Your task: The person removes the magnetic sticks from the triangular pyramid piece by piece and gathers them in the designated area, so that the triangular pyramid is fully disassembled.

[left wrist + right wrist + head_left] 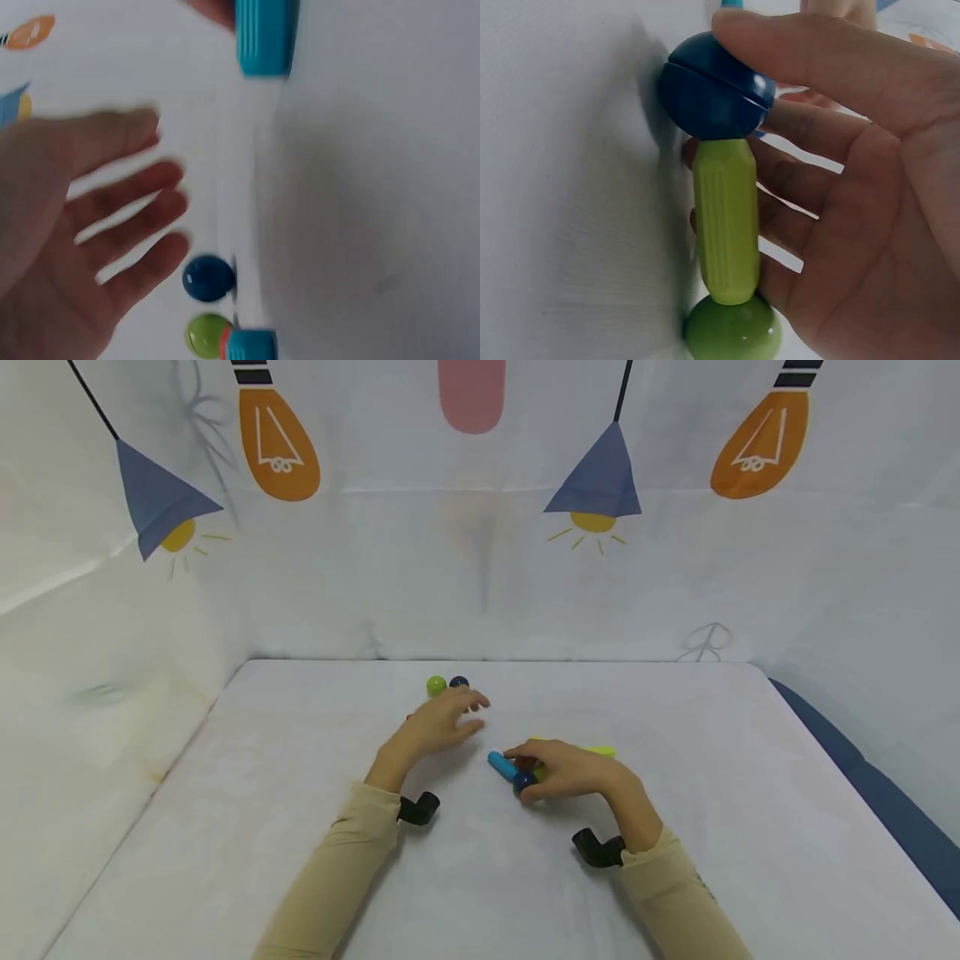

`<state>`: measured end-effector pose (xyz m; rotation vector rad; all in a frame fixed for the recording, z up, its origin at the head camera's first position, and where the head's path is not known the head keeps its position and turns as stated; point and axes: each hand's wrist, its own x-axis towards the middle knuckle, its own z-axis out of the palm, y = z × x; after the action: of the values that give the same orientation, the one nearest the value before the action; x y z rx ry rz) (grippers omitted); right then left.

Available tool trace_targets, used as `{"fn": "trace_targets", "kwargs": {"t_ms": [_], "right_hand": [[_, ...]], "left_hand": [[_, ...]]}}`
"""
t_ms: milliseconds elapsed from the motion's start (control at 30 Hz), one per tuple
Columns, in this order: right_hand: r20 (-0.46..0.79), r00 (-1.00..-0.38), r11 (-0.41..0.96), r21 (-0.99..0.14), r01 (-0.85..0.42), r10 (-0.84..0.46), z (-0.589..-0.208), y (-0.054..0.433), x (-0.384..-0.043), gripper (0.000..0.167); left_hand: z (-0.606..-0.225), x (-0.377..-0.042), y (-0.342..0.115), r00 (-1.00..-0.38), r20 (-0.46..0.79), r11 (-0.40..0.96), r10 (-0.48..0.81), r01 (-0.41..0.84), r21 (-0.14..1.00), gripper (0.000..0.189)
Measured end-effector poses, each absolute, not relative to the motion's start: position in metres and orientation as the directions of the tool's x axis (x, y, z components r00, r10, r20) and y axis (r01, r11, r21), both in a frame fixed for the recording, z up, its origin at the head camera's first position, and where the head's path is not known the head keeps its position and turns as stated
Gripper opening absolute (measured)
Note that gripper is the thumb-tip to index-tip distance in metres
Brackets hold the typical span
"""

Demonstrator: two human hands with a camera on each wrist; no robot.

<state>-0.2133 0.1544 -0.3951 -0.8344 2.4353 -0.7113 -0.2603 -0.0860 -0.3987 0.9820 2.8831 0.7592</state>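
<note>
We'd call it partly built: in the right hand (573, 770) a held dark blue ball (716, 90) meets one end of a green rod (726, 221), a lower green ball (733, 330) sits at its other end, and a blue rod (501, 765) runs out from the dark blue ball, apparently joined. That cluster is around the middle of the counter (480, 877), well in from its edges. Right thumb presses the ball, fingers curled behind, so we log a pinch on it. Left hand (435, 722) is spread, holding nothing, nearer the far edge. Not yet added, as we judge it: a loose dark blue ball (208, 278) and a loose green ball (206, 335) side by side near the far edge, left of its midpoint, plus a second blue rod (253, 345) by a red bit (408, 717); we can't tell if those two are joined. Counts we can see: two dark blue balls, two green balls, two blue rods, one red bit, at least one green rod; a yellow-green piece (602, 751) shows behind the right hand, its links hidden.
</note>
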Motion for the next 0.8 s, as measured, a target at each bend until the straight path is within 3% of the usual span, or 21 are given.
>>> {"fn": "trace_targets", "kwargs": {"t_ms": [100,200,400,800], "right_hand": [[-0.22,-0.693,0.655,-0.6,-0.458,-0.686,-0.396,0.155,-0.215,0.058],[-0.186,-0.682,0.625,-0.614,-0.482,-0.708,-0.397,0.155,-0.216,0.056],[-0.16,-0.691,0.608,-0.637,-0.473,-0.705,-0.4,0.154,-0.217,0.048],[-0.068,-0.736,0.611,-0.611,-0.503,-0.674,-0.407,0.151,-0.221,0.029]], "left_hand": [[-0.399,-0.249,-0.072,-0.676,0.029,0.576,0.737,0.65,0.496,0.034],[-0.4,-0.241,-0.063,-0.621,-0.029,0.549,0.783,0.669,0.501,0.036],[-0.403,-0.236,-0.06,-0.642,-0.051,0.589,0.765,0.666,0.458,0.038],[-0.411,-0.235,-0.068,-0.675,-0.092,0.629,0.732,0.618,0.472,0.016]]}}
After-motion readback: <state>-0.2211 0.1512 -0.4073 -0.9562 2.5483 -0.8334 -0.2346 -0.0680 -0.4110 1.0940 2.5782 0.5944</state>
